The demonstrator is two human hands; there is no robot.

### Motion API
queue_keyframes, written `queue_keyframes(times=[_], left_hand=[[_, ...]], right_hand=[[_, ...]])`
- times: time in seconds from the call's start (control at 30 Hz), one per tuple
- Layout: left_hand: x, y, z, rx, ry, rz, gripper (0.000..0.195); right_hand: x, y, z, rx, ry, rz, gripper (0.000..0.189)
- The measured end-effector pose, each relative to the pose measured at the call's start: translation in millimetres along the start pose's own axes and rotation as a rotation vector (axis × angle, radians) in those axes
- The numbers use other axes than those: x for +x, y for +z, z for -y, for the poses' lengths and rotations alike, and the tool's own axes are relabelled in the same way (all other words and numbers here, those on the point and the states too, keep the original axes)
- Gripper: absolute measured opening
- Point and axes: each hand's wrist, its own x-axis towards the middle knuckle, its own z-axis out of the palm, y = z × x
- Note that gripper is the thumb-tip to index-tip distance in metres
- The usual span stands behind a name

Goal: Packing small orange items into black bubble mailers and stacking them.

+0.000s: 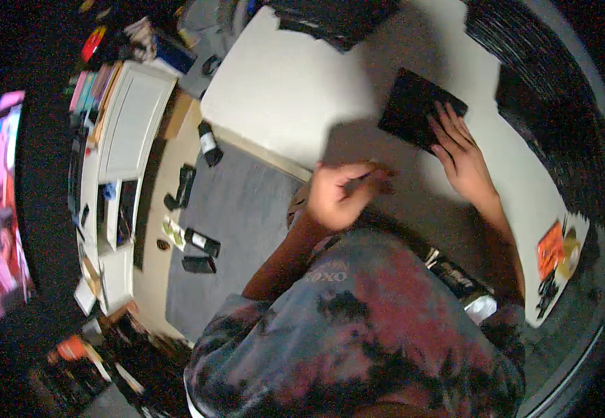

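A flat black rectangular piece point(409, 107), its material unclear, lies on the white table point(281, 78). My right hand point(456, 149) rests palm down over its near right edge, fingers stretched out. To the left, above the table's near edge, my left hand point(339, 196) is blurred. Its fingers curl toward the thumb, and I cannot tell whether something small is pinched at the tips. A dark shadow point(354, 143) falls over the tabletop around both hands.
An orange packet point(550, 250) sits at the table's right end beside small dark items. A black bag point(454, 274) is by my right forearm. On the left, dark objects lie about a grey mat point(239, 209), before a white cabinet point(138, 123). A lit screen point(4, 204) glows at far left.
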Motion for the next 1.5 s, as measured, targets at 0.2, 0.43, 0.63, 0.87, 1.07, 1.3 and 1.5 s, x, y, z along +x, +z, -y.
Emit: queue_keyframes(times=[0.2, 0.43, 0.63, 0.87, 1.07, 1.3, 1.5], left_hand=[[-63, -41, 45, -0.087, -0.342, -0.612, 0.033], [-74, -58, 72, -0.11, -0.531, -0.891, 0.032], [-63, -68, 72, -0.185, -0.531, -0.853, 0.033], [-54, -69, 70, -0.012, -0.562, -0.863, 0.026], [-50, -70, 62, 0.041, -0.425, -0.897, 0.017], [-10, -43, 3, 0.281, -0.166, -0.494, 0.013], [60, -10, 4, 0.112, 0.167, -0.013, 0.009]], right_hand=[[-11, 16, -23, 0.056, -0.14, 0.022, 0.057], [-7, 8, -7, 0.005, -0.092, 0.122, 0.069], [-9, 5, 0, -0.016, -0.05, 0.132, 0.068], [-10, 11, -10, -0.041, -0.091, 0.126, 0.065], [-9, 14, -7, -0.014, -0.128, 0.048, 0.062], [-12, -13, 12, 0.027, -0.033, 0.08, 0.062], [-15, -16, 16, -0.057, -0.072, 0.031, 0.057]])
